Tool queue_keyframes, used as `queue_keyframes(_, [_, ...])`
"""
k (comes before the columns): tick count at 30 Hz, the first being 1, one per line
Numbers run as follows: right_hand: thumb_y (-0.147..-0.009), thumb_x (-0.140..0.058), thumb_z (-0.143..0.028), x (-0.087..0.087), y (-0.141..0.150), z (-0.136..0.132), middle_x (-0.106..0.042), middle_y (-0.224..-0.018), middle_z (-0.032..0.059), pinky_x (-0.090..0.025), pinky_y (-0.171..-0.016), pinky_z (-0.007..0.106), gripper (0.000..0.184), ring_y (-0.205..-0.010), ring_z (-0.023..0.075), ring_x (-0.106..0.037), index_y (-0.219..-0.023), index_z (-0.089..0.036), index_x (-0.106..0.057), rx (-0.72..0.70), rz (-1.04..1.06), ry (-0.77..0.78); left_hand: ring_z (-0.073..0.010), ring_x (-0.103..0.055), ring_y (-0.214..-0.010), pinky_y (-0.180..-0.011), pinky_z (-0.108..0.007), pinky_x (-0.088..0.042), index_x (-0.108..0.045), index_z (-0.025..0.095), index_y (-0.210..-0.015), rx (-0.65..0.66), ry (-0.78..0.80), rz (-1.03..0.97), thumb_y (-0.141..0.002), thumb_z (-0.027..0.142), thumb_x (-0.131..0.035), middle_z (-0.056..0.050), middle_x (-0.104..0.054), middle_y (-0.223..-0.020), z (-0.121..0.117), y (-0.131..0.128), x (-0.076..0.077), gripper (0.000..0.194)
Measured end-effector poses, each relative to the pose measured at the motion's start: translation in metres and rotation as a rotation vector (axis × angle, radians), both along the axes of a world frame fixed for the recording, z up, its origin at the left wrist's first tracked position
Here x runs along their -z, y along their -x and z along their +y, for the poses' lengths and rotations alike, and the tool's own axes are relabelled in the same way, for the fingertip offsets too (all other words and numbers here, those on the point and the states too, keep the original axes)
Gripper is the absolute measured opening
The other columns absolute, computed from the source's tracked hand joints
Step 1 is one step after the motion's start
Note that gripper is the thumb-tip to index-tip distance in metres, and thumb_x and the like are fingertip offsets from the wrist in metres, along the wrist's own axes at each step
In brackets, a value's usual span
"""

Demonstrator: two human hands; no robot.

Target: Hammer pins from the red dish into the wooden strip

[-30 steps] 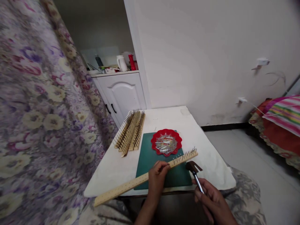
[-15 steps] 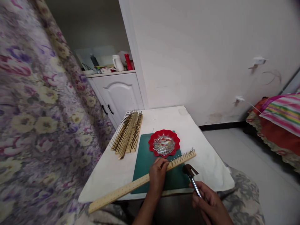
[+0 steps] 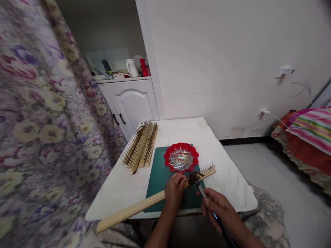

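Observation:
My left hand rests over a long, narrow wooden strip with rows of small holes. Its thumb and forefinger are pinched on a nail, mostly hidden, at the strip's upper edge. In my right hand is a claw hammer, gripped by its metal shaft and dark handle. The hammer head is at the strip, just right of my left fingertips. Several nails stand up from the strip's far right end. Just beyond my hands, a red scalloped dish holds a heap of loose nails.
A green mat lies under the dish and strip on the white-covered table. Nail-studded wooden strips are stacked at the left. Behind are a white cabinet and a wall; a floral curtain hangs at the left.
My right hand has brought the hammer up and left, so its head now sits beside my left fingertips. My left hand and the strip have stayed almost in place.

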State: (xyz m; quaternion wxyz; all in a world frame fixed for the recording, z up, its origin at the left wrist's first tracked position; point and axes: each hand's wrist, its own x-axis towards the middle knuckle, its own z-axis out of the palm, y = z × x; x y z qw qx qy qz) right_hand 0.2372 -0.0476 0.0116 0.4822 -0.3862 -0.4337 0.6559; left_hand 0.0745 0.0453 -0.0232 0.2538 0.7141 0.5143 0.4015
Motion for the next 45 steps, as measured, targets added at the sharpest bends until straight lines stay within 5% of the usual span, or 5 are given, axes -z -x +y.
queue_keyframes(9, [-0.088, -0.049, -0.038, -0.003, 0.017, 0.021, -0.063, -0.062, -0.0052, -0.018, -0.027, 0.013, 0.025, -0.024, 0.0011, -0.037, -0.103, -0.018, -0.052, -0.019, -0.080, -0.037, -0.0123, -0.053, -0.065, -0.060, -0.021, -0.036, -0.059, 0.019, -0.064, -0.027, 0.031, 0.015, -0.076, 0.016, -0.048, 0.002, -0.056, -0.069, -0.001, -0.001, 0.000, 0.016])
queue_keyframes(30, [-0.088, -0.048, -0.042, 0.001, 0.013, 0.012, -0.062, -0.061, -0.0056, -0.013, -0.026, 0.014, 0.029, -0.023, 0.0008, -0.035, -0.104, -0.019, -0.050, -0.009, -0.108, -0.049, -0.0138, -0.055, -0.068, -0.063, -0.022, -0.039, -0.064, 0.019, -0.071, 0.011, 0.037, -0.030, -0.078, 0.018, -0.049, 0.001, -0.058, -0.072, -0.001, -0.001, -0.001, 0.017])
queue_keyframes(37, [-0.081, -0.053, -0.052, 0.026, -0.005, -0.020, -0.057, -0.056, -0.0060, -0.013, -0.029, 0.014, 0.040, -0.027, 0.0012, -0.033, -0.098, -0.017, -0.049, -0.069, -0.122, 0.026, -0.0187, -0.059, -0.080, -0.073, -0.028, -0.044, -0.065, 0.020, -0.082, 0.045, 0.013, -0.023, -0.079, 0.022, -0.052, -0.003, -0.063, -0.084, -0.004, 0.009, -0.003, 0.014])
queue_keyframes(45, [-0.076, -0.057, -0.056, 0.042, -0.006, -0.024, -0.055, -0.052, -0.0051, -0.011, -0.032, 0.016, 0.042, -0.030, 0.0017, -0.030, -0.090, -0.017, -0.055, -0.039, -0.104, 0.078, -0.0246, -0.056, -0.091, -0.081, -0.038, -0.043, -0.064, 0.022, -0.092, 0.008, -0.049, 0.293, -0.075, 0.021, -0.060, -0.006, -0.064, -0.095, -0.017, 0.036, 0.001, 0.018])
